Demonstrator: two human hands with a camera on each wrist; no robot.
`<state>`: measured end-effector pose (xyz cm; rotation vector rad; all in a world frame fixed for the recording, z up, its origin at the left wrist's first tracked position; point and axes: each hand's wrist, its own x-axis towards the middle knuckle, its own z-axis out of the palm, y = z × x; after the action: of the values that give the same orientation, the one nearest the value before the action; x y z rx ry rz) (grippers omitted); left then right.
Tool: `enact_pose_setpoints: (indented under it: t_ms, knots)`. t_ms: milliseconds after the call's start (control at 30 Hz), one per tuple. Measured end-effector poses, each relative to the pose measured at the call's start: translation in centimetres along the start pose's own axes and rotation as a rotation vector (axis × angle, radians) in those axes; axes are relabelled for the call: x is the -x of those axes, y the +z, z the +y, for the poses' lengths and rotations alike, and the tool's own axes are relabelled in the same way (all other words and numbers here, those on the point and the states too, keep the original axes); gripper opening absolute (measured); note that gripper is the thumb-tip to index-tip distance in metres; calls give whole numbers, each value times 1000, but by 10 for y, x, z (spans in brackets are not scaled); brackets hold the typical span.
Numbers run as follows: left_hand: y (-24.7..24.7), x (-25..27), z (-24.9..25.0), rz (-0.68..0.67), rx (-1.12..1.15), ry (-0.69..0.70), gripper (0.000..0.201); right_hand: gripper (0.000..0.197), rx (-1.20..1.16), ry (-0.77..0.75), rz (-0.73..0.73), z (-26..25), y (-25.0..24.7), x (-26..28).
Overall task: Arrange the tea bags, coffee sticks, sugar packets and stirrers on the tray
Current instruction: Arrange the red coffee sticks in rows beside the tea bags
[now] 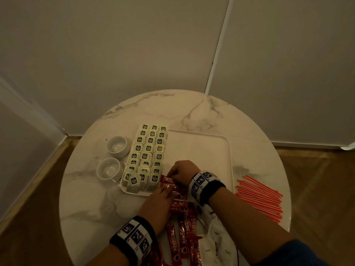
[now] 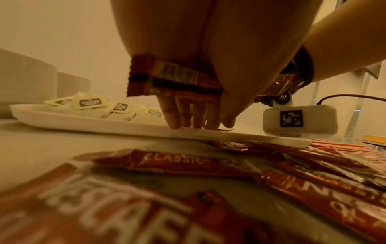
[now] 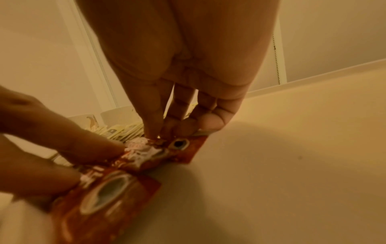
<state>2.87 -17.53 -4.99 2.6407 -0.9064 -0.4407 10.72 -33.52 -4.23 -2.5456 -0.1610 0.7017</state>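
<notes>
On the white tray [image 1: 201, 150], tea bags [image 1: 148, 150] fill three rows along the left side. Both hands meet at its front edge, beside the tea bags. My left hand [image 1: 159, 202] grips a small bundle of red coffee sticks [image 2: 167, 79], its fingertips [image 2: 177, 122] touching the tray rim [image 2: 83, 125]. My right hand [image 3: 167, 132] pinches the end of a coffee stick [image 3: 183, 148] lying on the tray floor [image 3: 292, 148]. More coffee sticks [image 1: 184, 227] lie loose on the table in front. Orange stirrers [image 1: 261, 196] lie right of the tray. White sugar packets [image 1: 215, 237] are partly hidden under my right forearm.
Two white cups [image 1: 116, 145] [image 1: 109, 168] stand left of the tray on the round marble table [image 1: 172, 108]. The table stands in a corner, with walls close behind it. The right two thirds of the tray hold nothing.
</notes>
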Motion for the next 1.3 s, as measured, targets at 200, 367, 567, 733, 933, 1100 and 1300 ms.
enact_pose_setpoints:
  t_ms: [200,367,567,733,933,1100,1300]
  knots:
    - [-3,1,3,-16,-8,-28,48,29,-43,33,73,5,-1,-1]
    - [-18,1,4,97,231,-148,36,26,-307,46,266,14,-27,13]
    - [-59,-28,11,19,1182,-473,22,34,-855,-73,91,0,-52,49]
    - [-75,-40,18,-102,1407,-385,19,7,-985,-215,49,-8,-44,57]
    - [-77,-46,25,-57,1554,-406,18,9,-1158,-104,250,-6,-44,52]
    - [-67,-50,12,13,1461,-478,24,7,-1506,12,426,-2,-52,52]
    - [-69,-55,5,241,1467,-475,21,21,-1094,-30,381,5,-50,49]
